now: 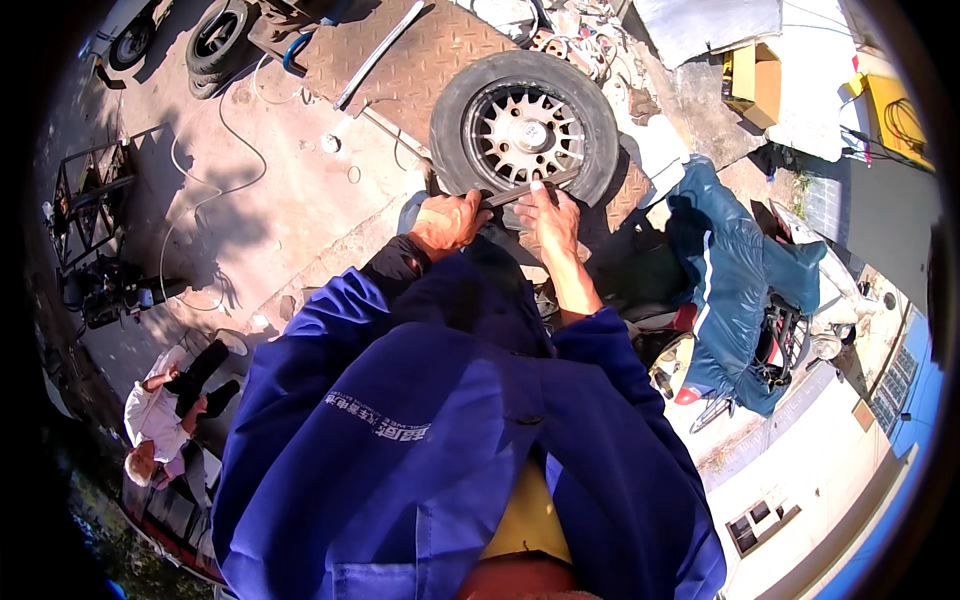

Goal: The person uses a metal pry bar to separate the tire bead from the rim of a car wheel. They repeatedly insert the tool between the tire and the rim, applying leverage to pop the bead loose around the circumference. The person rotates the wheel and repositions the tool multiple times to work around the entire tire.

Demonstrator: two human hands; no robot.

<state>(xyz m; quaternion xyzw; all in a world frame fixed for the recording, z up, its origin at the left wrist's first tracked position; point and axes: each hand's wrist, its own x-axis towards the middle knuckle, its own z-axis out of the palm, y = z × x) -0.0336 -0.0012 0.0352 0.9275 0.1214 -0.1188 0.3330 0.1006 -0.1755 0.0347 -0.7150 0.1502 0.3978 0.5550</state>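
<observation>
A car wheel [538, 133] lies flat in front of me, with a black tyre [450, 120] around a silver spoked rim. Across the near side of the tyre runs a dark flat metal bar that looks like a tyre lever [530, 190], its far right end at the rim's edge. My left hand [447, 223] is closed around the bar's left end. Farther along it, my right hand [552, 217] grips with the thumb stretched along the top. The fingers under the bar are partly hidden.
Under the wheel is a rusty patterned metal plate [440, 60], with a long light metal strip [380, 55] on it. Loose tyres [218, 45] stand far left. A thin hose [215, 190] crosses the ground. At right are a blue-covered motorbike [735, 270] and a cardboard box [755, 85]. A person [160, 410] sits lower left.
</observation>
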